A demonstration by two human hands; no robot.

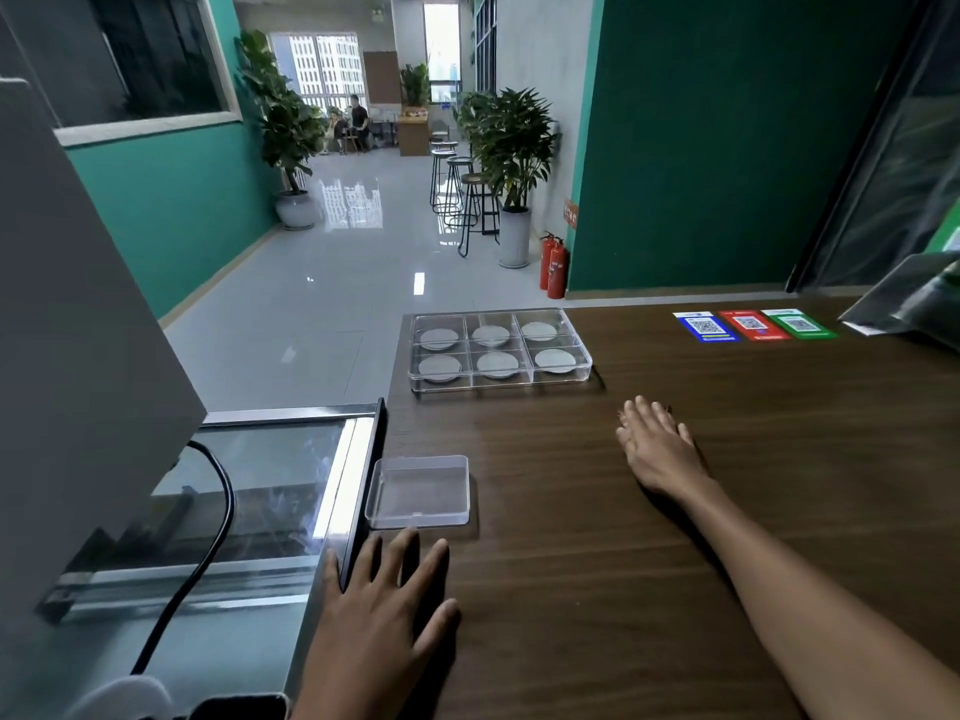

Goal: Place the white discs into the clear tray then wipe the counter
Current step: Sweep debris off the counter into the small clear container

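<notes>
Your left hand [382,610] lay flat at the near left edge of the wooden table [597,537], fingers [410,556] spread and holding nothing, its fingertips just short of the small empty clear box [420,492]. Your right hand [657,444] rested palm down farther out, fingers pressed loosely together and also empty, near the clear six-compartment tray [500,349] but apart from it. The tray sat at the far left of the table, and each of its six compartments already held one white disc [497,364], so the placing looked done and the wiping was what remained. No cloth was plainly in view on the table, so you might have started a wipe with nothing in hand. The bigger risk was the sweep itself: the tray stood close to the far edge and the small box close to the left edge beside the glass case [270,491], and a careless pass could have nudged either one off or jolted the discs out of their compartments. The QR code stickers [753,324] at the far right might have snagged or lifted under a hard rub.
</notes>
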